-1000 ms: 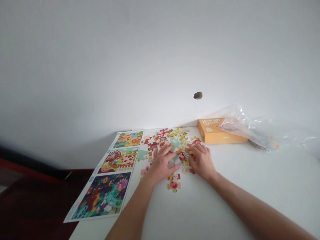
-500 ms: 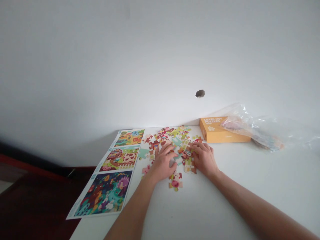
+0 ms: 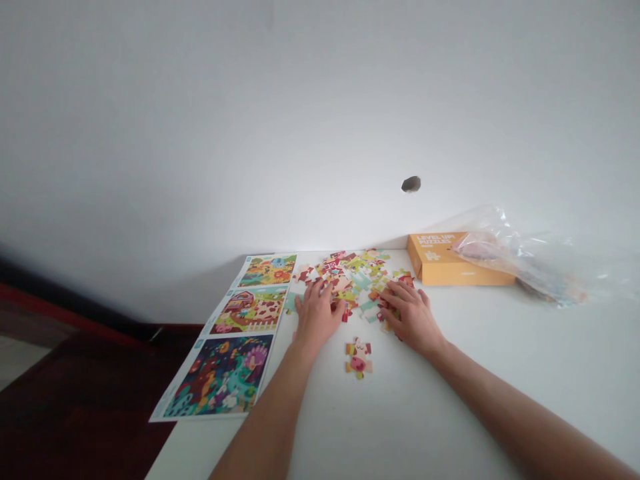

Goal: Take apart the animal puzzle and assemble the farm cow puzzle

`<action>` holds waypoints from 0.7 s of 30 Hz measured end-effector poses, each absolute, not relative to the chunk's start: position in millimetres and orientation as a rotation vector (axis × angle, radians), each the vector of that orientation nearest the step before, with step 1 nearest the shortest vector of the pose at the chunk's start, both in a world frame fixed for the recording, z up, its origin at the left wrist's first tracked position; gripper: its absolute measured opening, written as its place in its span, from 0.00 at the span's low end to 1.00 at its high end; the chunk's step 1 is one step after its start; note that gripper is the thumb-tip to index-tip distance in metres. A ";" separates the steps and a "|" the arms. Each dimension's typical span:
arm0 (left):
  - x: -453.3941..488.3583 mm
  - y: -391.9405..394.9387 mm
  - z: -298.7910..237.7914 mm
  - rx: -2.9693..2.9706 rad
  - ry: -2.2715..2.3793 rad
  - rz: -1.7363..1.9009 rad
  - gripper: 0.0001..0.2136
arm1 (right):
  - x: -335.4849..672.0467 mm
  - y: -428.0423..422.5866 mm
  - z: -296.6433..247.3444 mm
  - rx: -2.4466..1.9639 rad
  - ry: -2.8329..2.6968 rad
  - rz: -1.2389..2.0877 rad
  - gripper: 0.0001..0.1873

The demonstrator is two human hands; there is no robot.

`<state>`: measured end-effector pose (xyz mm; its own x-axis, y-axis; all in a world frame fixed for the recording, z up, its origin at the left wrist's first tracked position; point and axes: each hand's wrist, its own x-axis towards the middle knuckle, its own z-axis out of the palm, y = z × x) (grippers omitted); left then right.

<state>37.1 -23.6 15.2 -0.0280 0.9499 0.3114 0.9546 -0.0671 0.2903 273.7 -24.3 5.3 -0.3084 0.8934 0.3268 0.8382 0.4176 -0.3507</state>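
Note:
A heap of colourful jigsaw puzzle pieces (image 3: 353,270) lies on the white table against the wall. My left hand (image 3: 319,312) rests on the heap's near left side, palm down with fingers apart. On the near right side, my right hand (image 3: 407,312) lies with fingers spread over several pieces. Both palms hide the pieces under them. Nearer to me, between my forearms, a puzzle piece with a cow's face (image 3: 359,359) lies by itself, apart from both hands.
A sheet with three printed pictures (image 3: 240,313) lies left, overhanging the table edge. An orange puzzle box (image 3: 465,273) stands back right, partly covered by a clear plastic bag (image 3: 530,263) with more pieces inside. The white wall (image 3: 320,133) has a hole (image 3: 411,185).
Both hands have pushed pieces away from me, up into the heap. My left hand shifted away from the cow-face piece, which now lies alone. The view has turned slightly left.

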 end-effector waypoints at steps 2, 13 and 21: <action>35.6 -22.2 12.5 -2.244 -2.125 -0.654 0.21 | 274.5 -23.2 4.3 -1.459 -2.209 0.163 0.17; 10.5 -16.6 28.8 -1.881 -2.207 -0.591 0.15 | 274.5 -22.0 3.7 -1.419 -2.189 0.151 0.16; 4.9 -11.7 20.6 -2.059 -2.196 -0.586 0.16 | 273.4 -22.3 5.2 -1.400 -2.174 0.138 0.15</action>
<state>4.9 -11.7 20.6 -0.0971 0.9458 0.3099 0.9744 0.0270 0.2231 273.4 -22.3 5.2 -0.3107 0.8682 0.3869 0.8122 0.4539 -0.3664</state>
